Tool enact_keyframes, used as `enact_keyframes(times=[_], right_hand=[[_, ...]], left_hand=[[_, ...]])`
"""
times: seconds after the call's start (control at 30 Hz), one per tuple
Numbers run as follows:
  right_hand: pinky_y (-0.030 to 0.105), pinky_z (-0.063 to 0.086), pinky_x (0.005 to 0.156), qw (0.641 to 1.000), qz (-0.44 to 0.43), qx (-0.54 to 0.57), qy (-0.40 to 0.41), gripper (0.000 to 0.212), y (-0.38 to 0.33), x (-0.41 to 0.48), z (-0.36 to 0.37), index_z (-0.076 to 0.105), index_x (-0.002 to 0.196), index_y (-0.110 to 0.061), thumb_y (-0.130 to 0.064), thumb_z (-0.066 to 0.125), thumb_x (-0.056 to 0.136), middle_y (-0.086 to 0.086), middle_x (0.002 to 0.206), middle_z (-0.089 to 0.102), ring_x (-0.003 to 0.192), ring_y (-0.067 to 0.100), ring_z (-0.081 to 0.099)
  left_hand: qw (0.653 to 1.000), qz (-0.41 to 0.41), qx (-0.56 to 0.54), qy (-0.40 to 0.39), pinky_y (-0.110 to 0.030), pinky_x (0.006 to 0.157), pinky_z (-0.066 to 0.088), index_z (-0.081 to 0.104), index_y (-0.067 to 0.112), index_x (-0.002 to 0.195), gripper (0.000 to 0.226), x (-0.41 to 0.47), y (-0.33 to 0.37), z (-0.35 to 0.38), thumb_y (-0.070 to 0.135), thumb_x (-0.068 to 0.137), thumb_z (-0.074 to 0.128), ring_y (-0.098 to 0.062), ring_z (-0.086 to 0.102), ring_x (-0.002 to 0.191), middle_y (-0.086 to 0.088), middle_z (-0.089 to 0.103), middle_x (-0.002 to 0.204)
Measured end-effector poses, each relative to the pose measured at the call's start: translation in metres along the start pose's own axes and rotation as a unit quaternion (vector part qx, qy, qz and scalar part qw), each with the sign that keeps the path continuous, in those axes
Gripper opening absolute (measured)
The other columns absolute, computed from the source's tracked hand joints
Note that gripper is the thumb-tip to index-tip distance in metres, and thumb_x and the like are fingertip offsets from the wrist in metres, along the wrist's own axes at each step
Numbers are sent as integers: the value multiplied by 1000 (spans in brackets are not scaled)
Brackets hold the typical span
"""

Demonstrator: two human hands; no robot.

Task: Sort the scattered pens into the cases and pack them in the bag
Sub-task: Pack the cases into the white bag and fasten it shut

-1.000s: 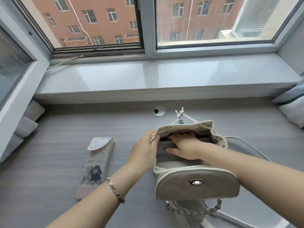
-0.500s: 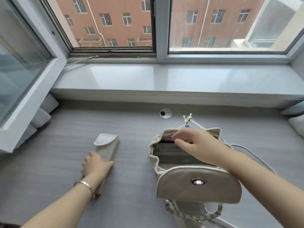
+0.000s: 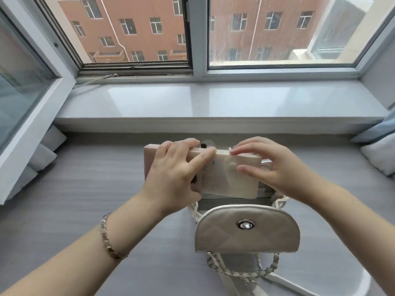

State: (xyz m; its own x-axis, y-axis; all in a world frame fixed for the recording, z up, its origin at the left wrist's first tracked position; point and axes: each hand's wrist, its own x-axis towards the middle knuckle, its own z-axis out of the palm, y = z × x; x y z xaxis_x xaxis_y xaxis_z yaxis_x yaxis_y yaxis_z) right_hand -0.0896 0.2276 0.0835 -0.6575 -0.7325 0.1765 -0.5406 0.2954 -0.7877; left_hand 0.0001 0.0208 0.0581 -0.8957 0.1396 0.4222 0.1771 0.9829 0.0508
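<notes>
**Ready to pack**

The left hand (image 3: 173,174) has its fingers clamped round the pen case (image 3: 226,178), held level just above the open bag (image 3: 245,229) on the surface (image 3: 85,199). The right hand (image 3: 277,167) touches its other end with straight fingers, probably to guide it inside.

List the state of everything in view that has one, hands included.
pen case, flap shut, held sideways over the bag's mouth.
bag, on the table, mouth open, flap folded toward the camera.
left hand, grips the pen case.
right hand, straight fingers touch the pen case's flap end.
window sash, left, swung open inward.
</notes>
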Motion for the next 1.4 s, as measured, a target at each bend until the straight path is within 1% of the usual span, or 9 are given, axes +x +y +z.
enact_keyframes(times=[0.23,0.37,0.67,0.83,0.93,1.1,1.2,1.3,1.4], right_hand=[[9,41,85,996,-7,41,80,17,11,-33,3,67,75,-29,-41,70,64,-17,106,60,101,-2,57],[10,44,83,993,-3,55,108,14,12,-33,13,66,71,-24,-27,76,63,-16,102,65,97,-4,61],[20,51,84,979,76,133,131,28,12,-30,21,65,61,-35,-12,80,59,-13,91,71,91,-2,66],[12,49,71,986,116,106,61,53,13,-28,16,52,85,-39,6,74,66,-8,91,68,79,-6,63],[12,49,77,987,126,100,-11,51,16,-25,8,58,89,-38,8,72,69,0,93,68,85,-6,61],[30,47,93,970,192,87,-124,43,30,-16,2,62,90,-35,3,71,73,11,110,66,105,15,60],[31,46,95,960,225,48,-161,40,35,-8,2,62,97,-32,-1,71,73,7,112,65,105,16,61],[30,49,87,957,221,-33,-183,40,34,0,2,61,99,-31,-3,68,71,0,104,68,96,18,63],[27,50,87,950,200,-117,-209,42,32,4,0,61,103,-28,0,59,72,-8,105,68,95,10,62]], left_hand=[[997,49,63,-4,-70,98,23,46,33,121,83,2,16,5,29,43,71,-20,48,102,-5,62,108],[995,60,81,9,-65,101,22,46,31,121,89,3,22,9,38,42,84,-22,47,101,-7,62,108],[990,83,103,48,-46,91,30,50,24,118,61,-2,30,9,26,61,71,-29,45,97,-12,65,100],[985,112,117,53,-44,87,31,56,21,116,51,-3,35,11,24,67,70,-30,48,95,-13,66,98],[983,137,116,26,-45,86,32,62,18,117,48,-1,36,10,26,69,67,-32,60,91,-14,67,98],[982,137,105,-81,-44,84,33,57,10,117,53,-8,32,10,41,76,47,-27,64,90,-7,67,104],[981,106,119,-111,-45,80,39,54,15,117,65,-11,24,12,45,61,64,-28,63,88,-5,66,105],[982,79,110,-133,-38,61,46,52,16,117,70,-7,22,5,45,55,68,-30,63,82,-8,67,96],[974,82,99,-187,-25,45,31,63,11,106,59,2,29,0,35,53,73,-30,60,70,-7,64,81]])
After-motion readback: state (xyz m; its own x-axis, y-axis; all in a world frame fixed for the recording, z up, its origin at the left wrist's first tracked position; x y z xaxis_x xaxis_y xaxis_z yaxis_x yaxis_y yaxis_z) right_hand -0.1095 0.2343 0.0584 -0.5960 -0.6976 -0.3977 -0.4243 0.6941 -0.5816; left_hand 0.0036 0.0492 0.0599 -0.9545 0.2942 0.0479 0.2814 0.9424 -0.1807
